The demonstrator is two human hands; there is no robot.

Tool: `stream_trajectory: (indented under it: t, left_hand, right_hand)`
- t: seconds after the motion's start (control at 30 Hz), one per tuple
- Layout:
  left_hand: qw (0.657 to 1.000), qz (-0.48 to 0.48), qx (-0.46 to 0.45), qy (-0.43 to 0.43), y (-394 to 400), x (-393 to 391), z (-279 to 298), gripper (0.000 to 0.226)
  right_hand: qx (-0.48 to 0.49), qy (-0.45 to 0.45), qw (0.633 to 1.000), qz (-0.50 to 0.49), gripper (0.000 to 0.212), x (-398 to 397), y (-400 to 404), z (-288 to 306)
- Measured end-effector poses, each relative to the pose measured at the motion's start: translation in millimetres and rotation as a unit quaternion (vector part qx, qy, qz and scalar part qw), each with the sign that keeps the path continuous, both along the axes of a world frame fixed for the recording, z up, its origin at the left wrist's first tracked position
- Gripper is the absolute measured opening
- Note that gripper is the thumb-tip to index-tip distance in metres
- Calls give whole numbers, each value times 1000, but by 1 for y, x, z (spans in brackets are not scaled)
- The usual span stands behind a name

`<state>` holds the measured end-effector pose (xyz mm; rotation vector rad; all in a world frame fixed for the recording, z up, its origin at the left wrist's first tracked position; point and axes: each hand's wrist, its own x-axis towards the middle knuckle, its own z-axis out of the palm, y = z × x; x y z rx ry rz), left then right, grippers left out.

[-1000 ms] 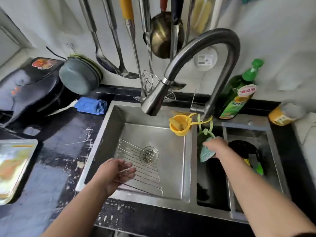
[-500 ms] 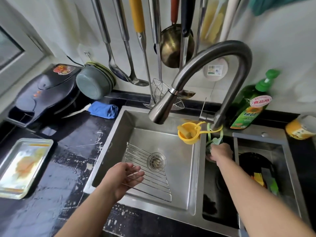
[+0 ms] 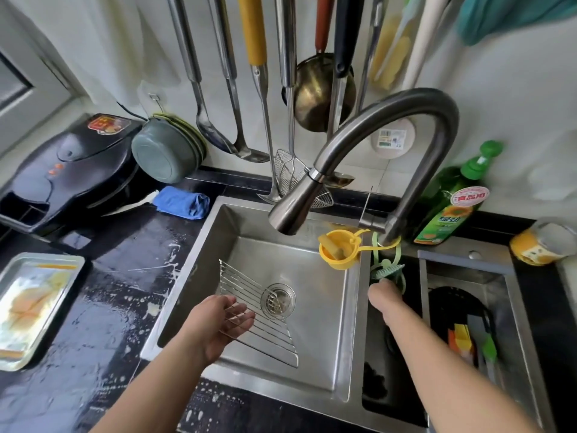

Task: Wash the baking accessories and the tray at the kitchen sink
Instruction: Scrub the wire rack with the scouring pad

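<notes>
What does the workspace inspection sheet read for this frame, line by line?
Surface: black countertop wet, with white splashes.
Job's things: soiled tray on the counter at left; wire rack lies in the sink over the drain; faucet shows no water.
Clutter: blue cloth, yellow cup, green soap bottle, brushes in the right compartment.
Hands: left hand open above the rack; right hand at the green scrubber, grip hidden.
Cables: dark cord behind the black appliance.
Surroundings: utensils hang on the wall.
</notes>
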<state>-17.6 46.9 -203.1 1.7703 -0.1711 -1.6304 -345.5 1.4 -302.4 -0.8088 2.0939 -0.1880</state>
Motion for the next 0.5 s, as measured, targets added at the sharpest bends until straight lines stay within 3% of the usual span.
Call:
stream_trajectory:
  t: [0.1, 0.17, 0.23, 0.37, 0.43, 0.5]
  left_hand:
    - [1000, -8, -1, 9, 3, 5, 2, 13]
    - [1000, -4, 0, 13, 3, 8, 1, 14]
    - [1000, -8, 1, 8, 2, 10, 1, 16]
    - [996, -74, 20, -37, 0, 7, 4, 18]
    - [995, -87, 22, -49, -3, 4, 5, 17]
    - [995, -88, 22, -47, -7, 2, 5, 18]
  right_hand:
    - [0, 9, 1000, 22, 29, -9, -1, 10]
    - [-17, 61, 997, 38, 18, -16, 2, 30]
    - [-70, 117, 989, 50, 22, -11, 3, 57]
    - [-214, 15, 976, 43, 16, 23, -16, 96]
    - [-258, -2, 966, 2, 33, 33, -42, 105]
    - [-237, -42, 969, -48, 62, 37, -67, 110]
